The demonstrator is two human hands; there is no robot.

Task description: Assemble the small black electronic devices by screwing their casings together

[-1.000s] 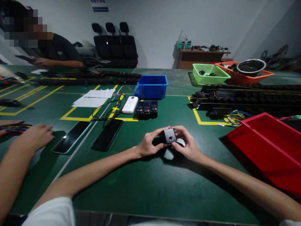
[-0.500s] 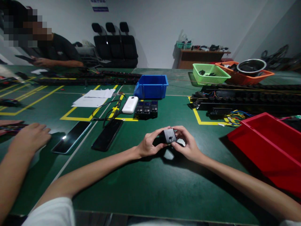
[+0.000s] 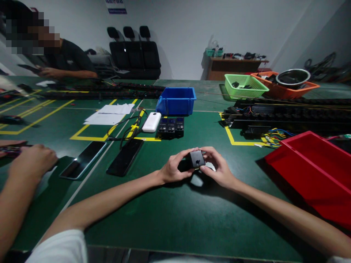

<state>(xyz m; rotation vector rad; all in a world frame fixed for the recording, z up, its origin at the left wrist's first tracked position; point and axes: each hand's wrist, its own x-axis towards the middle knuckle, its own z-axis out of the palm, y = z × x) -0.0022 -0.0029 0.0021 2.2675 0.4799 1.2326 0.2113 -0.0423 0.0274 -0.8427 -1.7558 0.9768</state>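
A small black box-shaped part (image 3: 197, 159) with a dark mark on its near face is held just above the green table (image 3: 175, 215). My left hand (image 3: 174, 166) grips it from the left, thumb below and fingers at the top edge. From the right, my right hand (image 3: 219, 166) pinches it between thumb and forefinger. A pale patch shows under the right fingers; I cannot make out what it is. Left of my hands lie a black phone (image 3: 125, 157) and a second phone (image 3: 83, 160) with a light edge.
A red bin (image 3: 309, 171) stands to the right. Ahead are a blue bin (image 3: 177, 101), a white power bank (image 3: 151, 122) and a black module (image 3: 171, 127). Long black assemblies (image 3: 287, 113) with wires lie right. A co-worker's hand (image 3: 34, 160) works at the left edge.
The black part has tilted slightly between my fingers, and its near face looks darker. Both my hands stay nearly in place. The co-worker's hand at left has shifted a little left.
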